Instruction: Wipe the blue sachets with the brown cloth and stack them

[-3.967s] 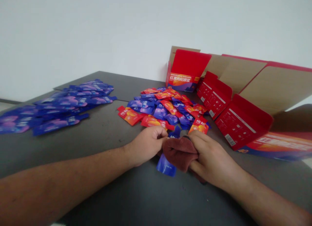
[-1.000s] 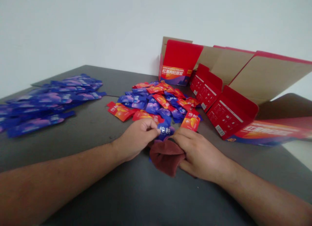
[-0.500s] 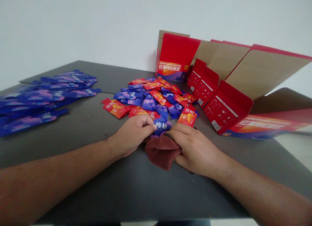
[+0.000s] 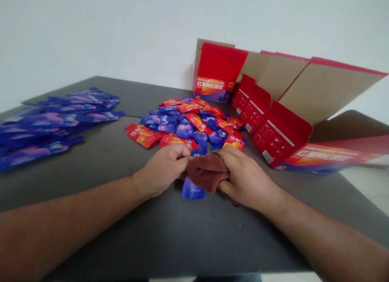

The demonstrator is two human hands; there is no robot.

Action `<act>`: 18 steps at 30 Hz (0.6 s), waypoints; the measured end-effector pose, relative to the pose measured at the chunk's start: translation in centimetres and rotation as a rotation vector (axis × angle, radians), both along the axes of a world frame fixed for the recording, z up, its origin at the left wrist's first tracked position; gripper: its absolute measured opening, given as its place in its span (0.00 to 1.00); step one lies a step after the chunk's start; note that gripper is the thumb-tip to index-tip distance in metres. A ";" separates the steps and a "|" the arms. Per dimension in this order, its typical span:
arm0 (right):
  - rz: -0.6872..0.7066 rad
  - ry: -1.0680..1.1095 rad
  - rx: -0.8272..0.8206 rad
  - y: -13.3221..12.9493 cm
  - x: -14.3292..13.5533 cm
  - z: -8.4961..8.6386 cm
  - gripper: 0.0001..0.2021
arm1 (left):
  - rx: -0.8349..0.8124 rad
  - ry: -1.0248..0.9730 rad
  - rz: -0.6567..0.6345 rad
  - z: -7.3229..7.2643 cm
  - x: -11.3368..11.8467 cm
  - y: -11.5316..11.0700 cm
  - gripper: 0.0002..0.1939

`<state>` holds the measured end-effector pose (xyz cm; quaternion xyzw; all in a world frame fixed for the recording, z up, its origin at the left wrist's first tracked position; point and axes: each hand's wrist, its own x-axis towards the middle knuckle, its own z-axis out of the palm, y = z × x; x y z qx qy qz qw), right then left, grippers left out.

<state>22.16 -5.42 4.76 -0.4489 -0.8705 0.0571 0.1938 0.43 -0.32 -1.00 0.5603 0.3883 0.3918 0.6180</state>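
Observation:
A blue pouch point(image 4: 193, 189) is pinched along its left edge by my left hand point(image 4: 165, 168). My right hand point(image 4: 247, 178) grips a folded brown cloth point(image 4: 208, 173), which lies over the middle of the pouch. The pouch's top and bottom ends show above and below the cloth. Just beyond my hands is a mixed heap of red pouches point(image 4: 144, 136) and blue pouches point(image 4: 185, 128).
Many blue pouches point(image 4: 57, 118) are stacked at the left of the dark table point(image 4: 146, 241). Open red cartons point(image 4: 279, 132) stand on the right, and another open carton point(image 4: 212, 87) is at the back near the wall.
My right hand has shifted the cloth up over the pouch's front, covering much of its printing. The pouch's lower end now shows below the cloth. My left hand has stayed nearly in place.

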 end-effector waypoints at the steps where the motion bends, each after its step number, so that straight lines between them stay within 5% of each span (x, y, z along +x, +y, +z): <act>1: -0.012 0.008 0.002 0.1 0.1 0.0 0.09 | -0.005 -0.003 -0.005 0.0 0.0 0.0 0.08; 7: 0.193 -0.065 -0.046 -0.3 -0.4 -0.3 0.13 | 0.121 0.125 0.040 0.1 -0.2 0.2 0.09; 13: -0.016 0.001 -0.005 0.1 -0.1 -0.3 0.08 | 0.038 0.022 0.020 0.1 -0.1 0.0 0.07; 18: 0.183 -0.064 -0.067 -0.3 -0.4 -0.2 0.12 | 0.097 0.114 0.048 0.2 -0.2 0.0 0.09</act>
